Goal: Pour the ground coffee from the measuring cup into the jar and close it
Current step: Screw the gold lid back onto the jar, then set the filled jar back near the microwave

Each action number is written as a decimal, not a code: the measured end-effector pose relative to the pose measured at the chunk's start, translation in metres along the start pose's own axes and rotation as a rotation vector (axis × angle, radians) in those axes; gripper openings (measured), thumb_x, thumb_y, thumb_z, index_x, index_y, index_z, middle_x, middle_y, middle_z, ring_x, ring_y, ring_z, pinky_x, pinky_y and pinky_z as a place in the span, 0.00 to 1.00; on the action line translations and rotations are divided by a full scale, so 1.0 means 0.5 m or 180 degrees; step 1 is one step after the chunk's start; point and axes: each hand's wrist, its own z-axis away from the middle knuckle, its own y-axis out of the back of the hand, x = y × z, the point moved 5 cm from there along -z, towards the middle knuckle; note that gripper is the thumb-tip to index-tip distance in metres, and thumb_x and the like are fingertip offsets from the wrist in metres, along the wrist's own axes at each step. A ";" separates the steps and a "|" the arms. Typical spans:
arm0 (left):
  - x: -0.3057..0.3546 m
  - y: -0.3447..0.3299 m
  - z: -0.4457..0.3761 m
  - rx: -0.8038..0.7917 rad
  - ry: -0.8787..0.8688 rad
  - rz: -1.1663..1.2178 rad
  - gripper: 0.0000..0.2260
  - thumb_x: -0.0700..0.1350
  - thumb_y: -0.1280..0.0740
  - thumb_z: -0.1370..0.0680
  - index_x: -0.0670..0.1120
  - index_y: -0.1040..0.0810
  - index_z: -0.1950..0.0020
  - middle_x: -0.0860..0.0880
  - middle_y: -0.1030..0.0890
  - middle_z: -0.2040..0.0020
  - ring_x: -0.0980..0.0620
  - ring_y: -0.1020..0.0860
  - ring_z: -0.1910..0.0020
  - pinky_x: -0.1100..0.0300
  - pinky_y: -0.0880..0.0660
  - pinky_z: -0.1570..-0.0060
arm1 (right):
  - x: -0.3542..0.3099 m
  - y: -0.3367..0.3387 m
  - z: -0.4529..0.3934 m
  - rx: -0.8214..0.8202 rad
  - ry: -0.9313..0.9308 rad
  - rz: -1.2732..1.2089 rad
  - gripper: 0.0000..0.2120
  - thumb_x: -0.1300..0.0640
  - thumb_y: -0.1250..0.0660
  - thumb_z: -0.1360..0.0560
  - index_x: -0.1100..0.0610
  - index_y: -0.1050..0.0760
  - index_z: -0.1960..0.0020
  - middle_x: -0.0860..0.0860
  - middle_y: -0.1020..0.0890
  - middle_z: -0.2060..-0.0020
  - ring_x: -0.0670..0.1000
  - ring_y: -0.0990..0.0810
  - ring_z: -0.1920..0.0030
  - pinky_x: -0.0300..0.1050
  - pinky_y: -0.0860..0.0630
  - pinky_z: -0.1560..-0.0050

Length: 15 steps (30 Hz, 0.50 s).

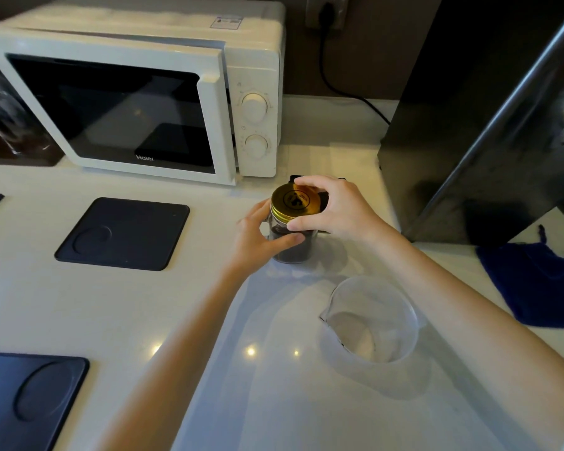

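Left hand (258,236) wrapped around the glass jar (292,245), thumb across the front, holding it upright on the counter (183,320). Right hand (336,209) curled over the gold lid (293,203) on the jar's mouth, fingertips (302,183) on the far rim, thumb on the near edge. Dark coffee visible below the left thumb. Black print on the lid, too blurred to read. Measuring cup (372,323) standing clear and empty nearer than the right wrist. "Haier" legible on the microwave (137,92) beyond the left fingers.
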 end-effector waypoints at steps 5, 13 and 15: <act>-0.023 -0.005 0.010 -0.0112 0.0277 -0.0358 0.39 0.69 0.35 0.36 0.58 0.39 0.29 0.51 0.35 0.27 0.50 0.37 0.29 0.43 0.36 0.33 | 0.006 -0.006 0.013 -0.0193 -0.0005 -0.0068 0.36 0.51 0.23 0.36 0.53 0.33 0.32 0.50 0.27 0.36 0.48 0.30 0.38 0.33 0.35 0.45; -0.043 0.002 0.143 0.0259 0.0715 -0.1038 0.34 0.59 0.37 0.27 0.50 0.48 0.26 0.50 0.46 0.23 0.48 0.44 0.26 0.50 0.46 0.30 | 0.047 0.039 0.122 0.0053 -0.0502 -0.0497 0.17 0.51 0.32 0.27 0.49 0.27 0.39 0.43 0.24 0.41 0.41 0.27 0.41 0.39 0.32 0.42; -0.050 -0.004 0.188 0.0214 0.0739 -0.1221 0.27 0.57 0.40 0.24 0.49 0.39 0.28 0.48 0.40 0.25 0.48 0.41 0.27 0.49 0.46 0.30 | 0.059 0.051 0.174 0.0296 -0.0530 -0.0765 0.09 0.53 0.32 0.27 0.50 0.23 0.47 0.43 0.19 0.50 0.39 0.24 0.48 0.35 0.29 0.47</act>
